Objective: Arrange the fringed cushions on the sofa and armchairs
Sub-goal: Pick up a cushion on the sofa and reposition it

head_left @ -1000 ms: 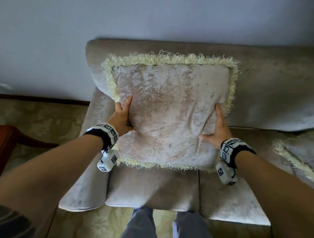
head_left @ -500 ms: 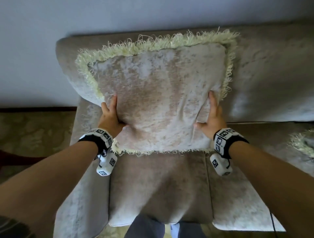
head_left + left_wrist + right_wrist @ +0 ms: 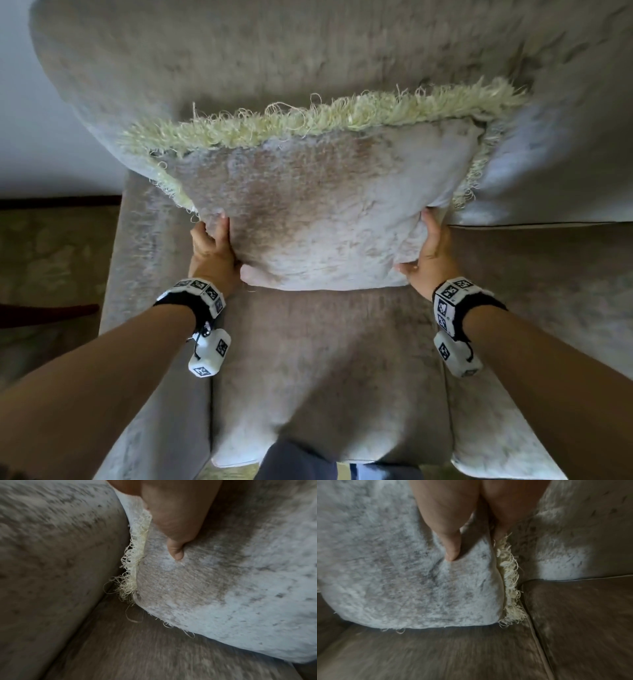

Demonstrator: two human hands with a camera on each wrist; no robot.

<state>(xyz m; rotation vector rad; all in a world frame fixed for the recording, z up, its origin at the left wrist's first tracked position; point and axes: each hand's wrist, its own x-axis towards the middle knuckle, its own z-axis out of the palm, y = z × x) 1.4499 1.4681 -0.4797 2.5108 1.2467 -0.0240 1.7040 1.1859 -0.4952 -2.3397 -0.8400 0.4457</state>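
We hold the fringed cushion (image 3: 318, 209) by its two sides. Our left hand (image 3: 210, 250) and right hand (image 3: 428, 253) each pinch a side, thumbs on the front. The cushion stands between our hands, both just as near, its fringed top edge running side to side and leaning on the sofa back (image 3: 274, 51). Its bottom touches the sofa seat (image 3: 325, 359). A second ago it hung in the air, farther from the sofa back.
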